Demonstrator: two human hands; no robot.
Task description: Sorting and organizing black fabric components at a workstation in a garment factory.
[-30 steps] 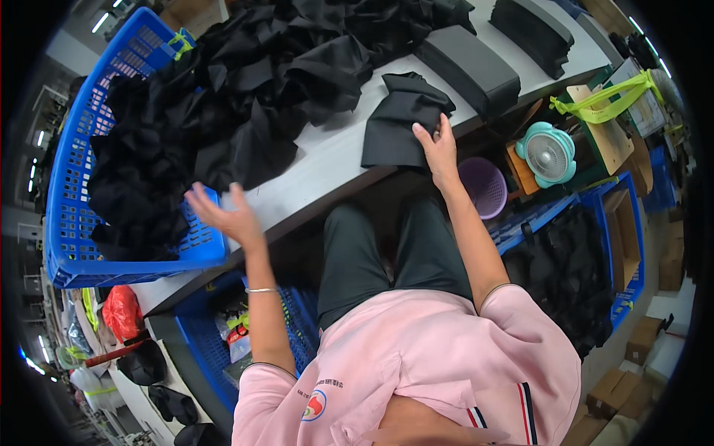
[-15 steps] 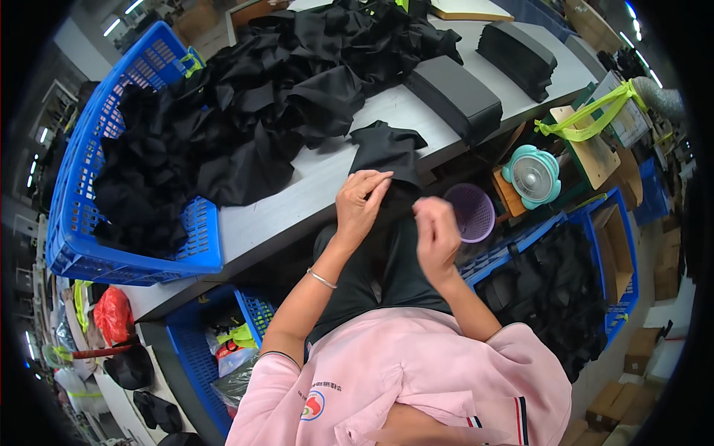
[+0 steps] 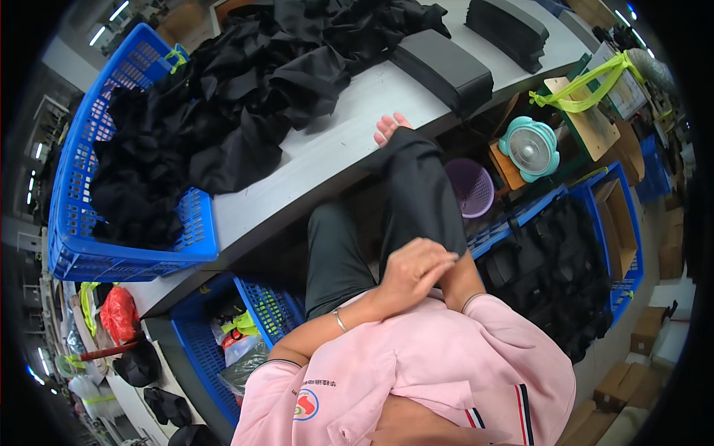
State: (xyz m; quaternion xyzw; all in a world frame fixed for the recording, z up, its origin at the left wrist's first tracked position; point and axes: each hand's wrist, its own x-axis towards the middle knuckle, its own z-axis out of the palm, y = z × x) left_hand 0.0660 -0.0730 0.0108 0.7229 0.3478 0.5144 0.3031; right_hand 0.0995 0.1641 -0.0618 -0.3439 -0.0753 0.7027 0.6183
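A black fabric tube is drawn over my right forearm, reaching from near the elbow to the hand. Out of its far end come the stretched fingers of my right hand, above the table's front edge; the rest of that hand is covered. At the tube's near end, my left hand is closed with the fingers pinching the cloth by my right forearm. A big heap of loose black fabric pieces spreads over the grey table, spilling from a blue plastic basket.
Two stacks of flat black pieces, a nearer stack and a farther stack, lie on the table. Below at right are a purple bin, a teal fan and a blue crate by black goods. Another blue basket stands lower left.
The black piece has left the table edge and now sleeves my right forearm. My right hand has reached forward through it, while my left hand has come back toward my body.
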